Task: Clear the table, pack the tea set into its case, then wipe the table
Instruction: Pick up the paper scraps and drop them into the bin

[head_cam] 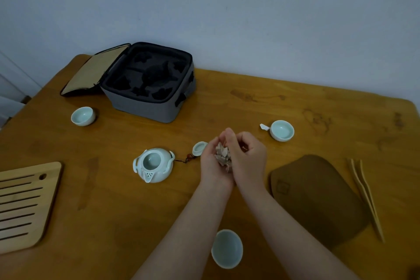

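Over the middle of the wooden table (pixel 227 102), my left hand (pixel 212 161) cups a pile of pale paper scraps (pixel 222 156). My right hand (pixel 248 154) curls against it and over the scraps. A pale celadon teapot (pixel 152 165) stands open to the left, its lid (pixel 199 148) lying beside my left hand, tied on by a dark cord. Celadon cups sit at the left (pixel 83 116), right (pixel 281 130) and near front (pixel 226 248). The grey case (pixel 150 82) lies open at the back, its black foam insert holding nothing.
A slatted bamboo tray (pixel 25 204) lies at the left edge. A brown cloth mat (pixel 318 198) and bamboo tongs (pixel 366 195) lie at the right. A small white paper scrap (pixel 264 126) sits by the right cup. A pale wall is behind.
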Demonstrator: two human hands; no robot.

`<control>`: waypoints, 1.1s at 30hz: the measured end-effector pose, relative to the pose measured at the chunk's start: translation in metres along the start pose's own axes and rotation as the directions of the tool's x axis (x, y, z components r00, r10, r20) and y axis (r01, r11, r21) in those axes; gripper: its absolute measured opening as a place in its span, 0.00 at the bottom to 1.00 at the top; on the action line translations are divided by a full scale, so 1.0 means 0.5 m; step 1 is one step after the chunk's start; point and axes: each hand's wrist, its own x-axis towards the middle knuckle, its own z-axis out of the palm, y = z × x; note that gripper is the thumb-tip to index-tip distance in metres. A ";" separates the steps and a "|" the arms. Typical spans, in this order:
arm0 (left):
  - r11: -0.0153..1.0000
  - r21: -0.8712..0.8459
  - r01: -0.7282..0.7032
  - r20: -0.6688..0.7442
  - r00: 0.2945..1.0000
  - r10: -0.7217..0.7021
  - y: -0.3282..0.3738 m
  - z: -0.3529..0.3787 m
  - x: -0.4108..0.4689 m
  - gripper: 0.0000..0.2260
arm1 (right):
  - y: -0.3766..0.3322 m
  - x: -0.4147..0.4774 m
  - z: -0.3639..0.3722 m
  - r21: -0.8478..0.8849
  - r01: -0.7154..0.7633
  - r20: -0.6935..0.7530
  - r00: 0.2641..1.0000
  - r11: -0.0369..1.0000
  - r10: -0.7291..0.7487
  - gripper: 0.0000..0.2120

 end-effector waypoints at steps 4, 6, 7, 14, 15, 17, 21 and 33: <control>0.999 -0.036 0.015 -0.011 1.000 -0.015 -0.019 0.016 -0.002 0.15 | -0.015 -0.008 -0.026 0.025 0.015 0.003 1.000 1.000 -0.015 0.14; 0.999 -0.036 0.040 0.009 0.999 -0.040 -0.029 0.022 -0.009 0.15 | -0.018 -0.010 -0.035 0.007 0.038 0.002 0.999 0.999 -0.038 0.14; 0.998 -0.037 0.049 0.017 0.999 -0.049 -0.033 0.026 -0.016 0.16 | -0.018 -0.011 -0.039 0.007 0.044 -0.007 0.999 0.999 -0.044 0.14; 0.991 -0.134 0.018 -0.055 0.998 -0.026 -0.030 -0.010 0.017 0.12 | 0.008 0.036 -0.069 0.039 0.028 -0.103 0.994 0.999 -0.024 0.11; 0.991 -0.130 0.001 -0.080 0.997 -0.011 -0.025 -0.016 0.018 0.12 | 0.027 0.062 -0.072 -0.065 0.034 -0.102 0.994 0.997 -0.041 0.09; 0.992 -0.126 -0.025 -0.109 0.994 0.012 -0.011 -0.029 0.013 0.13 | 0.073 0.120 -0.078 -0.397 0.098 -0.045 0.991 0.913 -0.125 0.09; 0.991 -0.129 -0.031 -0.102 0.995 0.017 0.010 -0.055 0.003 0.13 | 0.134 0.203 -0.080 -0.861 0.406 0.363 0.912 0.305 -0.190 0.11; 0.990 -0.141 -0.021 -0.140 0.990 0.002 0.039 -0.106 -0.017 0.13 | 0.143 0.211 -0.068 -0.816 0.554 0.549 0.832 -0.166 0.079 0.07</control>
